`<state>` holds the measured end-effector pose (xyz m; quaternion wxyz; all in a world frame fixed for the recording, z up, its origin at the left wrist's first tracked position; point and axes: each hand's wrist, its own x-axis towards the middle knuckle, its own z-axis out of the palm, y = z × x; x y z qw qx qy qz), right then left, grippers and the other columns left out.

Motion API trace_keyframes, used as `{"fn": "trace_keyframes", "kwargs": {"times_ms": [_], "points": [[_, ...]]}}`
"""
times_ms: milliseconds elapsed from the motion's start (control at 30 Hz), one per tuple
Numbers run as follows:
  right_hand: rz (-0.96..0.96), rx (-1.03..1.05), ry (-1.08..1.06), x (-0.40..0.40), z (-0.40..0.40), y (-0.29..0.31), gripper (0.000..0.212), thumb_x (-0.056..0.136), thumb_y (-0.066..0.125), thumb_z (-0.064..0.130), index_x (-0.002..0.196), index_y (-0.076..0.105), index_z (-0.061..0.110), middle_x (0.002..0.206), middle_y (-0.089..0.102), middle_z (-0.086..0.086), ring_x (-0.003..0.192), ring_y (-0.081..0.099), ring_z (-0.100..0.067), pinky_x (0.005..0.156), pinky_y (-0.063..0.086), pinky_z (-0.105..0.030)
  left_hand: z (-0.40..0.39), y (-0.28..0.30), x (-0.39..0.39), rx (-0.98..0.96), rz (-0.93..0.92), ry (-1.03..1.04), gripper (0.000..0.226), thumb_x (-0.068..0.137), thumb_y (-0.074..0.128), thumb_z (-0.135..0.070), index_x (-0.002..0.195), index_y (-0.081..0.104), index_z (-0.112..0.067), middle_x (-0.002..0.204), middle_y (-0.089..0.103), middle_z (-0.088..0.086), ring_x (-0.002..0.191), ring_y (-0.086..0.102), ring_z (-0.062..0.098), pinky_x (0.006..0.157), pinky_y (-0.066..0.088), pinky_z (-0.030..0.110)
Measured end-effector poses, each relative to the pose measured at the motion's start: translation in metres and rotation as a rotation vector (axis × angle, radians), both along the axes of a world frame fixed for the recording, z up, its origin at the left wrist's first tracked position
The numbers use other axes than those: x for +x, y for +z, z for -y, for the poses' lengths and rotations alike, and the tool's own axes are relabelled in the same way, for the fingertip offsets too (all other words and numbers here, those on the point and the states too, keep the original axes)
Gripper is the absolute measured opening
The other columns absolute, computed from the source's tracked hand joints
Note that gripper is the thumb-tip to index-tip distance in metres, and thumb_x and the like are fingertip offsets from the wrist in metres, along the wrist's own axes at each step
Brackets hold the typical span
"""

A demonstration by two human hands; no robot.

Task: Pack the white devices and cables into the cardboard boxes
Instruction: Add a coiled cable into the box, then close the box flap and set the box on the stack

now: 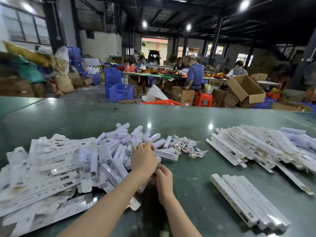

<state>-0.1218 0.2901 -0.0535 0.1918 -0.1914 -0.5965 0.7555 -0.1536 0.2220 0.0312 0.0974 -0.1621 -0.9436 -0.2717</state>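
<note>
A heap of white devices (119,144) lies mid-table, with a tangle of white cables (186,145) just to its right. Flat, unfilled white cardboard boxes (47,168) are piled at the left. My left hand (143,158) reaches over the heap's right edge, fingers curled on a white device (166,154) that sticks out to the right. My right hand (163,177) sits just below it, fingers pinched on the end of a narrow cardboard box (135,203) that runs under my left forearm and is mostly hidden.
A loose pile of long white boxes (256,147) covers the right side, and a neat row of them (248,200) lies at the lower right. The green table (188,194) shows between the piles. Beyond its far edge are people, crates and cartons.
</note>
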Motion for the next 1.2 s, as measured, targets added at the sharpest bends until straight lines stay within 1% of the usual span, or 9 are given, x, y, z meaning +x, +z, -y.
{"fn": "trace_keyframes", "kwargs": {"times_ms": [133, 233, 400, 467, 567, 800, 900, 1000, 1200], "points": [[0.053, -0.009, -0.021, 0.001, 0.002, 0.004, 0.027, 0.079, 0.038, -0.011, 0.073, 0.058, 0.006, 0.045, 0.048, 0.004, 0.039, 0.038, -0.006, 0.038, 0.03, -0.018, 0.057, -0.034, -0.005, -0.227, 0.162, 0.084, 0.048, 0.087, 0.053, -0.045, 0.126, 0.043, -0.02, 0.128, 0.049, 0.006, 0.12, 0.039, 0.027, 0.093, 0.042, 0.035], [0.103, -0.005, -0.041, -0.001, 0.003, 0.007, 0.029, 0.081, 0.036, -0.009, 0.074, 0.058, 0.007, 0.045, 0.047, 0.004, 0.039, 0.039, -0.006, 0.039, 0.031, -0.018, 0.064, -0.04, 0.0, -0.196, 0.189, 0.058, 0.055, 0.08, 0.059, -0.043, 0.126, 0.04, -0.02, 0.11, 0.059, 0.001, 0.113, 0.046, 0.024, 0.081, 0.048, 0.034], [0.237, -0.15, -0.053, -0.006, -0.001, 0.015, 0.029, 0.082, 0.036, -0.006, 0.085, 0.062, 0.007, 0.051, 0.046, -0.002, 0.035, 0.033, -0.009, 0.037, 0.03, -0.018, 0.07, -0.025, 0.009, 0.425, 0.41, -0.023, 0.045, 0.087, 0.059, -0.022, 0.13, 0.045, -0.017, 0.108, 0.058, -0.003, 0.084, 0.055, 0.008, 0.062, 0.042, 0.019], [0.247, -0.209, -0.077, -0.01, -0.006, 0.02, 0.03, 0.082, 0.036, -0.005, 0.086, 0.063, 0.007, 0.052, 0.044, -0.003, 0.03, 0.029, -0.007, 0.033, 0.027, -0.017, 0.079, -0.018, 0.018, 0.673, 0.502, -0.038, 0.021, 0.089, 0.054, -0.015, 0.109, 0.06, -0.016, 0.101, 0.064, 0.002, 0.079, 0.057, 0.01, 0.063, 0.043, 0.021], [0.191, -0.17, -0.141, -0.012, -0.012, 0.029, 0.029, 0.083, 0.035, -0.007, 0.083, 0.062, 0.005, 0.059, 0.043, -0.005, 0.032, 0.029, -0.006, 0.033, 0.027, -0.017, 0.097, -0.016, 0.034, 0.964, 0.662, -0.058, 0.018, 0.09, 0.05, -0.009, 0.098, 0.066, -0.011, 0.073, 0.065, 0.006, 0.063, 0.061, 0.017, 0.065, 0.047, 0.031], [0.224, 0.278, -0.059, -0.018, -0.011, 0.033, 0.026, 0.086, 0.041, 0.001, 0.098, 0.059, 0.015, 0.086, 0.06, -0.002, 0.074, 0.053, -0.017, 0.067, 0.043, -0.028, 0.129, -0.01, 0.04, 0.69, 0.37, 0.086, 0.013, 0.089, 0.057, -0.008, 0.099, 0.053, -0.015, 0.084, 0.06, 0.002, 0.069, 0.055, 0.013, 0.054, 0.038, 0.023], [0.209, 0.348, 0.001, -0.019, -0.003, 0.027, 0.028, 0.083, 0.041, 0.0, 0.097, 0.06, 0.016, 0.082, 0.059, 0.003, 0.067, 0.048, -0.012, 0.061, 0.039, -0.023, 0.164, -0.007, 0.035, -0.004, 0.123, 0.113, 0.015, 0.086, 0.06, -0.019, 0.096, 0.049, -0.018, 0.089, 0.057, -0.001, 0.076, 0.055, 0.015, 0.055, 0.035, 0.023], [0.223, 0.317, 0.021, -0.02, -0.002, 0.022, 0.028, 0.082, 0.042, -0.001, 0.096, 0.061, 0.015, 0.078, 0.057, 0.002, 0.062, 0.044, -0.011, 0.057, 0.036, -0.022, 0.2, -0.021, 0.039, -0.5, 0.163, 0.052, 0.034, 0.082, 0.065, -0.034, 0.11, 0.049, -0.024, 0.111, 0.054, -0.007, 0.098, 0.053, 0.01, 0.074, 0.042, 0.02], [0.224, 0.283, 0.033, -0.017, 0.004, 0.029, 0.026, 0.083, 0.045, 0.001, 0.099, 0.062, 0.012, 0.087, 0.061, -0.001, 0.065, 0.047, -0.01, 0.06, 0.038, -0.021, 0.232, -0.047, 0.04, -0.354, 0.214, -0.064, 0.054, 0.083, 0.066, -0.044, 0.131, 0.041, -0.035, 0.13, 0.047, -0.011, 0.113, 0.045, 0.006, 0.095, 0.038, 0.02]]}}
